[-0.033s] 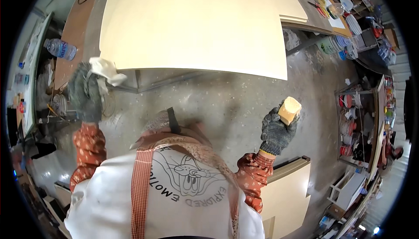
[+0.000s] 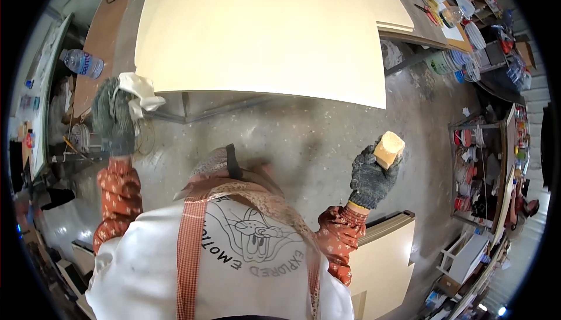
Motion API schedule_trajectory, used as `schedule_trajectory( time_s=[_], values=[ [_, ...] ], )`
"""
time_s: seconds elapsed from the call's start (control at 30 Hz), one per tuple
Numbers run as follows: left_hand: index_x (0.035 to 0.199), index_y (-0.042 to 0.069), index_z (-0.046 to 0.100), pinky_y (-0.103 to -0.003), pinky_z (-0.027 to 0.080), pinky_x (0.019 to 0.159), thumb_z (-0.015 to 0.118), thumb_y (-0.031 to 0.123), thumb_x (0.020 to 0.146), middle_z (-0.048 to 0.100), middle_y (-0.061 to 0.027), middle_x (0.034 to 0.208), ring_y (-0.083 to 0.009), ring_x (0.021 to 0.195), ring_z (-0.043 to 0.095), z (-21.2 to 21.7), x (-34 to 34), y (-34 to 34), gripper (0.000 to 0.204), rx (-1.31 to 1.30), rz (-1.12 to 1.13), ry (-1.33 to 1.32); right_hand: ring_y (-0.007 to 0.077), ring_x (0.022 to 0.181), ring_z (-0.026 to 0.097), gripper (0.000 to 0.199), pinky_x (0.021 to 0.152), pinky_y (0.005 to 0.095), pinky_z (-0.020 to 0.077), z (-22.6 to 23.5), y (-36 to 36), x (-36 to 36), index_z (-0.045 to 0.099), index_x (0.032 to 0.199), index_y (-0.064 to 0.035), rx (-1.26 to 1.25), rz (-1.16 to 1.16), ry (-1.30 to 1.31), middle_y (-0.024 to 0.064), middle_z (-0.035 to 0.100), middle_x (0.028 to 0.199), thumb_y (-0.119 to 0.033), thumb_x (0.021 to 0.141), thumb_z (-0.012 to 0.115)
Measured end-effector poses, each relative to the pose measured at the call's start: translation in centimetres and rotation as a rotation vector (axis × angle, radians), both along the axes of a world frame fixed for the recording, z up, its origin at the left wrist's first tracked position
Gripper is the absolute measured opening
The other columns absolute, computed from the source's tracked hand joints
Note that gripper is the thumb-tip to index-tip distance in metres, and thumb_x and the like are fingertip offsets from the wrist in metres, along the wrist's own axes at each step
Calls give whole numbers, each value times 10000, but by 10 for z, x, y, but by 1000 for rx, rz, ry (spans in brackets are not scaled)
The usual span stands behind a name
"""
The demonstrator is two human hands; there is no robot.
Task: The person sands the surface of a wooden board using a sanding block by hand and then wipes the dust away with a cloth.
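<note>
operator: workshop floor of grey concrete [image 2: 304, 139] is filling the middle of the view. a large cream panel [image 2: 263, 28] is lying flat on a metal frame [image 2: 193, 110] from ten o'clock to two o'clock. shelving with stacked dishes [image 2: 473, 174] is standing at three o'clock, and a plastic water bottle [image 2: 82, 63] is lying on a brown board at ten o'clock.

inspector: report the hands.

operator: both are wearing grey knit gloves. the right hand [image 2: 369, 177] is rising at four o'clock from centre, well apart from the panel, with its fingers closing around a tan sanding block [image 2: 389, 149]; the block is sticking out above the glove. the left hand [image 2: 114, 118] is sitting at nine o'clock, just beside the panel's near left corner, with fingers curling on a white cloth [image 2: 137, 92] that is bunching out above the knuckles.

inspector: which step is in hand?

operator: judging from the pose, a pause between passes. neither the block nor the cloth is touching the panel, so nothing is working the surface now.

inspector: what is the next move calling for?

operator: likely bringing the block forward toward twelve o'clock and laying it flat on the panel's near edge, keeping pressure even. the cloth hand is needing only a short reach to the corner. a second cream panel [image 2: 385, 261] is leaning at five o'clock, close to the right elbow, so the arm is needing clearance there.
</note>
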State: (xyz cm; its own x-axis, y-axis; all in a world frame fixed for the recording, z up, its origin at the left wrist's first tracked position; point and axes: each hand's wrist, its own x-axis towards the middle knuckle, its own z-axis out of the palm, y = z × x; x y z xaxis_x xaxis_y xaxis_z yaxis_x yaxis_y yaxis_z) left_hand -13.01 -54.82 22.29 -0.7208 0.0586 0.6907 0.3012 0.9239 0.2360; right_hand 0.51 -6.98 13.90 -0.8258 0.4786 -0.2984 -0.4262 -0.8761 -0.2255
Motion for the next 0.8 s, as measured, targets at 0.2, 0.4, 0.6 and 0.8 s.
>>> schedule_trajectory(
  time_s=[0.2,0.4,0.6,0.8],
  values=[
    [1102,41,606,-354,434,917,574,165,881,604,-121,1115,-241,1018,572,-34,-42,16,255,214,-81,-154,274,949,590,419,771,385,514,4,1,-2,520,1202,-39,58,10,-14,143,600,1124,-266,861,608],
    [1056,55,647,-357,461,882,591,107,859,651,-99,1037,-238,965,608,-43,-53,37,211,131,-90,-102,280,939,597,426,753,386,516,8,11,9,519,1217,-50,85,-21,-71,134,592,1157,-270,862,605],
    [1028,38,652,-346,454,887,574,81,874,646,-99,1049,-237,974,605,-35,-34,59,177,59,-85,-82,274,904,587,447,735,381,519,13,20,-5,512,1223,-41,57,25,-51,125,587,1157,-288,862,605],
    [1084,74,617,-412,425,925,599,137,837,627,-64,1094,-206,1055,569,-66,-14,199,255,-162,-43,71,234,999,521,514,837,364,467,-14,132,-19,448,1275,-26,232,-77,-145,129,519,1203,-234,833,609]
  ],
)
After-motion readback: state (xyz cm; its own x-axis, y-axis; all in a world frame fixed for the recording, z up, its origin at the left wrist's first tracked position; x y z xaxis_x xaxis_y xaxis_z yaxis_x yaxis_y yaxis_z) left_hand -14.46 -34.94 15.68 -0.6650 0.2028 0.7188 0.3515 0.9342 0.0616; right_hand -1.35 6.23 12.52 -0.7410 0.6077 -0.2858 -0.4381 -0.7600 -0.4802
